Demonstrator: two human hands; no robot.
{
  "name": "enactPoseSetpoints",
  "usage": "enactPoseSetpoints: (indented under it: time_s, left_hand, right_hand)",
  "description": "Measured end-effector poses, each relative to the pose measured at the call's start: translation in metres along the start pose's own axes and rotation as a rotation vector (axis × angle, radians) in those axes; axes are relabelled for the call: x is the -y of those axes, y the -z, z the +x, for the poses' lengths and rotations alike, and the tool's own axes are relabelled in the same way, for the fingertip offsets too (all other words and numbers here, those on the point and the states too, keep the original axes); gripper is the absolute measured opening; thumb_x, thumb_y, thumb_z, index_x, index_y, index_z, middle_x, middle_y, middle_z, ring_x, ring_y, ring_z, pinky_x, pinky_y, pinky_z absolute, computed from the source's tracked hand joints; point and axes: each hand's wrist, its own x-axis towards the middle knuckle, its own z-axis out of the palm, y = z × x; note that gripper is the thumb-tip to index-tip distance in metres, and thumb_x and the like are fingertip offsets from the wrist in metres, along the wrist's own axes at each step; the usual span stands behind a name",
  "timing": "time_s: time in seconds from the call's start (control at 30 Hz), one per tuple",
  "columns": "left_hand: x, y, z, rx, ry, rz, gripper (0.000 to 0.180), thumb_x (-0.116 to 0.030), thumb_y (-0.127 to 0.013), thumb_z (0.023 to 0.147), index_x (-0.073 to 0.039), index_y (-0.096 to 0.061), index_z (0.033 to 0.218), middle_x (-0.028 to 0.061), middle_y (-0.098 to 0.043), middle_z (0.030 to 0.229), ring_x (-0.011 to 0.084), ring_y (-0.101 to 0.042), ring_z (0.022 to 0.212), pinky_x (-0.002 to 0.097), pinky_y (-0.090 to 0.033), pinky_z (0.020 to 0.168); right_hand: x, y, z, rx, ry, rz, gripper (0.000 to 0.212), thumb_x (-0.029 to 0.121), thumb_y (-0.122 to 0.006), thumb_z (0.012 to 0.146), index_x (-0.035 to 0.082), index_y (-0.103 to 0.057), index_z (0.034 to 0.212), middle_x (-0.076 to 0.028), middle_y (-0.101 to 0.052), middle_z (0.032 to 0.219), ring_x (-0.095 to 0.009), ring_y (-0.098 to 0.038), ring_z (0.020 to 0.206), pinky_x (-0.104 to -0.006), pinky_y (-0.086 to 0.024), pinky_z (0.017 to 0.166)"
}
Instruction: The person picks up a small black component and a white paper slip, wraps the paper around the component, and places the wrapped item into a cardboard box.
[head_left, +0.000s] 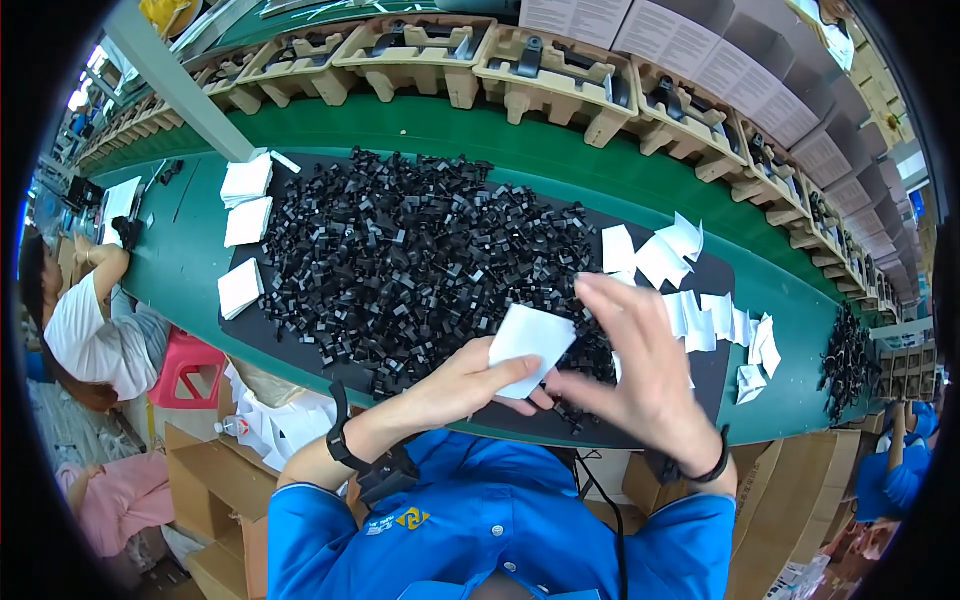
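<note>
Mount: head-worn fisheye, the only view.
Facing: steeply down and forward, over the blue shirt (480,520) onto the green bench (560,160).
Nearness: hands close below the lens; black parts pile (400,250) beyond them.
Distortion: straight edges bend toward the dark rim.
Overlap: no second view.

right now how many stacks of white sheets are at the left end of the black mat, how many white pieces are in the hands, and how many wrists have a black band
stacks of white sheets at the left end of the black mat: 3
white piece held by left hand and right hand: 1
wrists with a black band: 2
total: 6
</note>
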Motion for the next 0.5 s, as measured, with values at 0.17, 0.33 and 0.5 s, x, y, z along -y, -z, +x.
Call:
enactPoseSetpoints:
  time_s: [0.17,0.33,0.5]
  left_hand:
    - [0.018,-0.021,0.0,-0.116,-0.194,-0.049,0.038,-0.021,-0.044,0.098,0.002,-0.044,0.128,0.0126,-0.058,0.114,0.0205,-0.058,0.104,0.0317,-0.046,0.092]
    - [0.026,-0.022,-0.003,-0.046,-0.206,-0.039,0.038,-0.019,-0.041,0.099,0.003,-0.043,0.13,0.0114,-0.055,0.121,0.0179,-0.051,0.114,0.0315,-0.042,0.097]
    - [0.035,-0.028,-0.002,-0.131,-0.252,-0.012,0.036,-0.022,-0.04,0.1,0.003,-0.049,0.124,0.0104,-0.058,0.116,0.0153,-0.054,0.109,0.0297,-0.042,0.096]
  right_hand:
    - [0.018,-0.039,-0.034,-0.028,-0.073,-0.037,0.077,0.023,-0.077,0.064,0.002,-0.045,0.132,-0.013,-0.046,0.13,-0.032,-0.046,0.114,-0.0468,-0.041,0.095]
    - [0.016,-0.047,-0.05,-0.161,-0.031,-0.285,0.07,0.026,-0.077,0.066,0.003,-0.051,0.126,-0.011,-0.049,0.125,-0.029,-0.044,0.115,-0.0493,-0.036,0.1]
    - [0.017,-0.049,-0.07,-0.279,0.131,-0.528,0.06,0.025,-0.081,0.06,0.005,-0.06,0.112,-0.01,-0.053,0.119,-0.027,-0.048,0.11,-0.0463,-0.041,0.096]
